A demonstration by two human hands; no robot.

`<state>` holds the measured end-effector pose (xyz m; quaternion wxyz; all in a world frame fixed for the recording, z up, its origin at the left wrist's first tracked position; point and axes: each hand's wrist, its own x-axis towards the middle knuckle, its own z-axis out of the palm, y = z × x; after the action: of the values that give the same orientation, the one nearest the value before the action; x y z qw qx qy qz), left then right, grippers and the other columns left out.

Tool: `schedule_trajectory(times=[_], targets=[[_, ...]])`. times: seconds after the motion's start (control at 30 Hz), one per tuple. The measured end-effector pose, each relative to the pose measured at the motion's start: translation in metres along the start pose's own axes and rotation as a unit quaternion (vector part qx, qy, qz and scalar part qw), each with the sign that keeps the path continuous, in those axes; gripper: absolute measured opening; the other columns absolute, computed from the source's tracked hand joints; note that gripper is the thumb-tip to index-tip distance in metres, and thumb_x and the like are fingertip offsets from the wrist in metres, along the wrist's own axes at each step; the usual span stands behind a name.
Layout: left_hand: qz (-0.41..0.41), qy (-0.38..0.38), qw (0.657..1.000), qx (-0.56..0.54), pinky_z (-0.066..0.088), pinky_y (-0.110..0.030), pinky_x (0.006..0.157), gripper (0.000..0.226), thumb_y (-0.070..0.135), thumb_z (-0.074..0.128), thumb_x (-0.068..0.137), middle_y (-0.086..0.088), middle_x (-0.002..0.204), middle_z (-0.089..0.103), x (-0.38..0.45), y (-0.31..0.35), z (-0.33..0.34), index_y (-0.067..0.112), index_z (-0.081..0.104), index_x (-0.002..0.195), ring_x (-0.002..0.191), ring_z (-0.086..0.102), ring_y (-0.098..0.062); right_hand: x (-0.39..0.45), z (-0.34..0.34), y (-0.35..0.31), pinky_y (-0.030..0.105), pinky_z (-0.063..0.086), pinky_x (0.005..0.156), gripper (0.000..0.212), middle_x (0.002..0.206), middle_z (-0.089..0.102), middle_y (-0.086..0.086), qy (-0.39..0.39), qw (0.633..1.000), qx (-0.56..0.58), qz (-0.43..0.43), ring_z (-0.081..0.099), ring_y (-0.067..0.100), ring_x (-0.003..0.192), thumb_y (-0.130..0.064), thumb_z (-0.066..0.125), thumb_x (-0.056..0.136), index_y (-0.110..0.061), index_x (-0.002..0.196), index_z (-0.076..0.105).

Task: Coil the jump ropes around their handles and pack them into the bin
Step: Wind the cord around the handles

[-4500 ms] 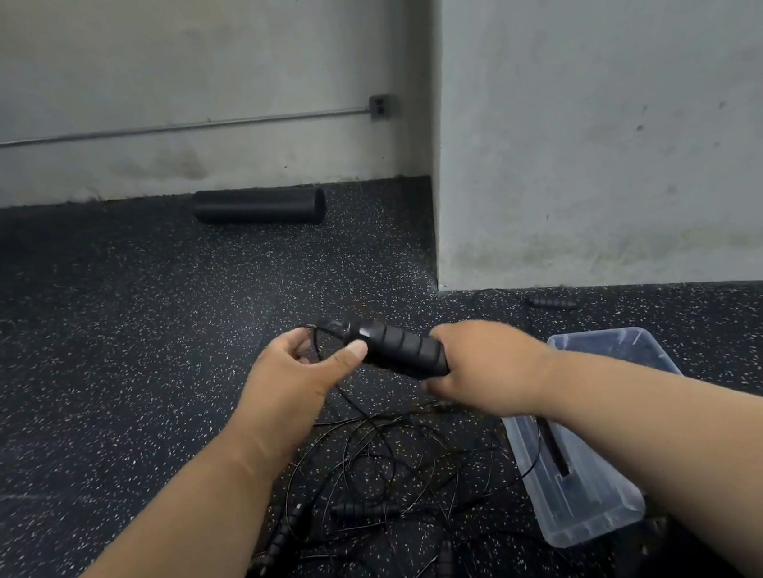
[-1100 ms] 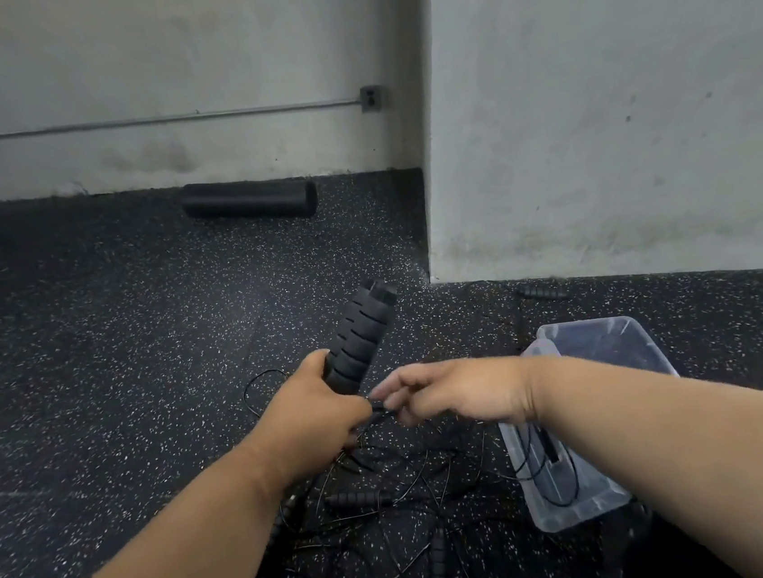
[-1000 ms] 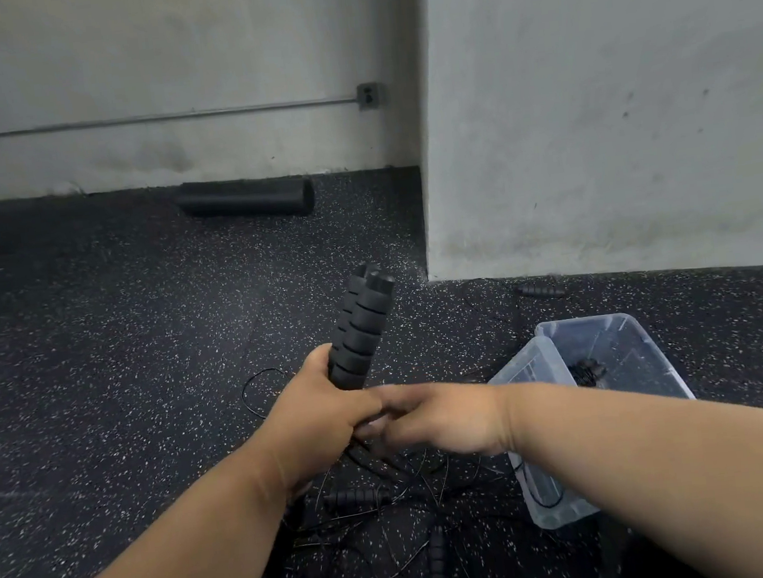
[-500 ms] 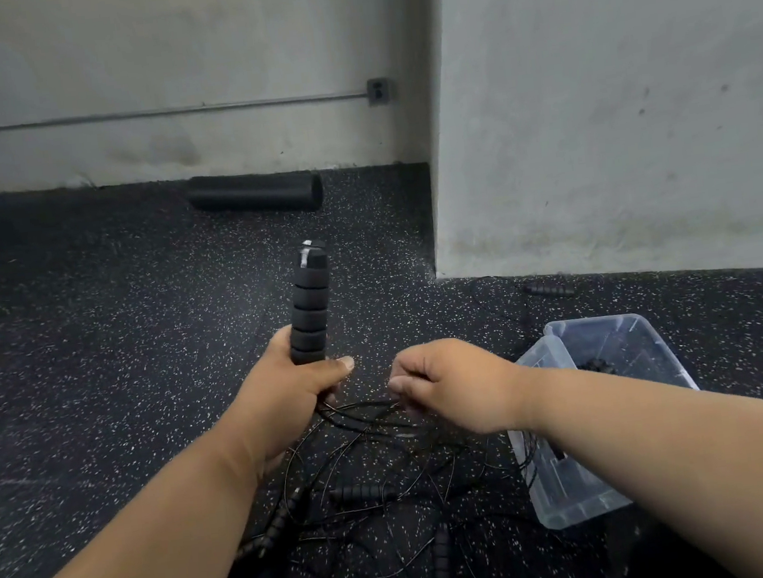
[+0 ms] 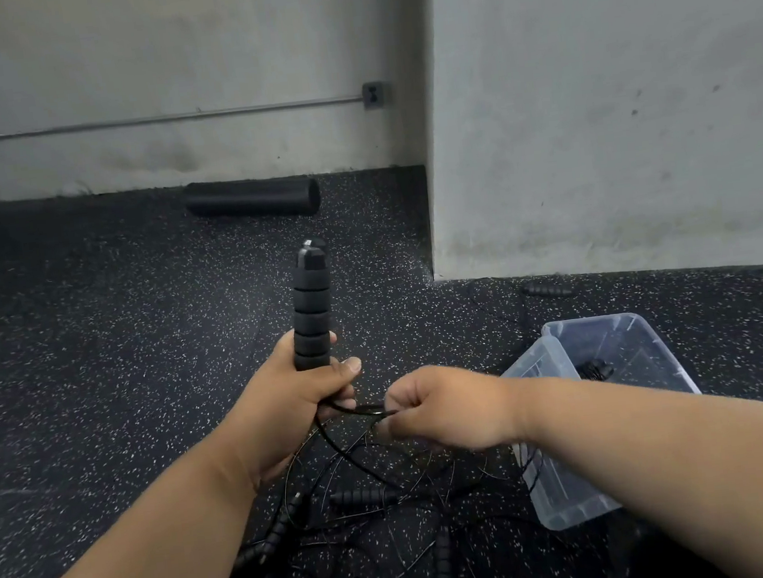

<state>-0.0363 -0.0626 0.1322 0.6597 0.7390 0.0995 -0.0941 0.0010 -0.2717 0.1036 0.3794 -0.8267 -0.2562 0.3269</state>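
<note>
My left hand [image 5: 294,399] grips the lower end of black ribbed jump-rope handles [image 5: 311,310] held upright. A thin black cord [image 5: 364,410] runs from below that hand to my right hand [image 5: 439,407], which pinches it just to the right. Under both hands a tangle of thin black ropes [image 5: 391,490] with several more ribbed handles [image 5: 359,497] lies on the floor. The clear plastic bin [image 5: 630,347] stands at the right, a dark coiled bundle [image 5: 594,369] inside it.
The clear bin lid [image 5: 559,500] leans at the bin's left side. One lone handle [image 5: 547,290] lies by the base of the grey pillar [image 5: 611,123]. A black foam roller [image 5: 252,198] rests against the back wall. Speckled black rubber floor stretches to the left.
My left hand turned the handles from lying across to standing upright. My right hand let go of the handles, went under them, then drew right, pinching the cord.
</note>
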Motion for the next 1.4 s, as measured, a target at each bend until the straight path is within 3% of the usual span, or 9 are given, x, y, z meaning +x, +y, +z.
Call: schedule_trajectory(times=[0.13,0.3,0.4,0.53,0.63,0.77,0.97,1.27,1.4], targets=[[0.010,-0.031,0.982,0.188,0.057,-0.043,0.084,0.031,0.035,0.085,0.085,-0.001,0.091,0.070,0.001,-0.003,-0.017,0.043,0.062,0.103,0.082,0.066,-0.020,-0.017,-0.050,-0.011,0.026,0.041,0.055,0.040,0.057,0.045,-0.015,0.057,0.995,-0.063,-0.045,0.043,0.008,0.054,-0.030,0.070,0.098,-0.022,0.067,0.046],[-0.029,-0.156,0.975,0.156,0.051,-0.035,0.085,0.038,0.049,0.085,0.076,0.007,0.088,0.067,-0.007,-0.007,-0.004,0.043,0.067,0.108,0.081,0.060,-0.011,-0.033,-0.088,-0.010,0.029,0.030,0.057,0.039,0.062,0.039,-0.005,0.089,0.993,-0.026,-0.072,0.034,0.015,0.058,-0.032,0.076,0.095,-0.019,0.069,0.051],[-0.041,-0.194,0.977,0.081,0.050,-0.024,0.071,0.042,0.046,0.083,0.078,0.006,0.085,0.064,-0.008,-0.005,0.001,0.033,0.070,0.116,0.076,0.058,-0.008,-0.037,-0.094,-0.007,0.031,0.027,0.057,0.037,0.063,0.038,-0.004,0.105,0.991,-0.005,-0.082,0.032,0.017,0.061,-0.031,0.076,0.095,-0.019,0.069,0.052],[-0.046,-0.250,0.963,0.092,0.048,-0.024,0.070,0.024,0.041,0.086,0.080,0.006,0.083,0.060,-0.011,0.000,0.000,0.033,0.072,0.098,0.075,0.056,-0.008,-0.038,-0.096,-0.004,0.031,0.027,0.057,0.035,0.063,0.038,-0.005,0.124,0.989,0.016,-0.080,0.032,0.014,0.060,-0.030,0.075,0.096,-0.016,0.072,0.053],[-0.055,-0.217,0.948,0.226,0.049,-0.027,0.073,0.029,0.028,0.086,0.085,0.008,0.082,0.060,-0.013,0.001,0.008,0.026,0.066,0.107,0.075,0.057,-0.008,-0.040,-0.095,-0.003,0.029,0.029,0.057,0.033,0.061,0.043,-0.009,0.093,0.991,-0.015,-0.090,0.036,0.013,0.059,-0.027,0.077,0.094,-0.015,0.072,0.057],[-0.035,-0.175,0.877,0.446,0.055,-0.030,0.078,0.023,0.029,0.080,0.085,0.013,0.086,0.068,-0.014,-0.006,0.016,0.033,0.060,0.096,0.082,0.067,-0.011,-0.042,-0.099,-0.003,0.024,0.031,0.054,0.033,0.061,0.041,-0.008,0.092,0.992,-0.031,-0.080,0.035,0.012,0.058,-0.028,0.075,0.096,-0.006,0.078,0.059],[0.057,-0.101,0.807,0.579,0.049,-0.028,0.071,0.023,0.037,0.070,0.085,0.013,0.088,0.066,-0.017,-0.012,0.028,0.031,0.050,0.096,0.087,0.064,-0.013,-0.037,-0.098,0.001,0.013,0.037,0.054,0.038,0.061,0.044,-0.007,0.074,0.993,-0.085,-0.044,0.038,0.011,0.057,-0.035,0.073,0.098,-0.005,0.079,0.058],[0.181,0.069,0.873,0.447,0.050,-0.031,0.056,0.021,0.029,0.069,0.087,0.012,0.075,0.063,-0.019,-0.004,0.028,0.034,0.049,0.088,0.066,0.059,-0.005,-0.006,-0.072,0.026,0.039,0.046,0.071,0.033,0.076,0.063,0.012,0.057,0.998,0.034,0.011,0.050,0.020,0.069,-0.037,0.060,0.101,-0.007,0.093,0.066],[0.142,0.165,0.846,0.487,0.056,-0.033,0.061,0.026,0.022,0.068,0.086,0.011,0.078,0.061,0.001,-0.013,0.004,0.033,0.045,0.091,0.067,0.060,-0.011,0.001,-0.045,0.017,0.032,0.045,0.062,0.031,0.074,0.059,-0.003,0.063,0.997,-0.027,0.021,0.048,0.016,0.062,-0.041,0.046,0.109,-0.025,0.091,0.066]])
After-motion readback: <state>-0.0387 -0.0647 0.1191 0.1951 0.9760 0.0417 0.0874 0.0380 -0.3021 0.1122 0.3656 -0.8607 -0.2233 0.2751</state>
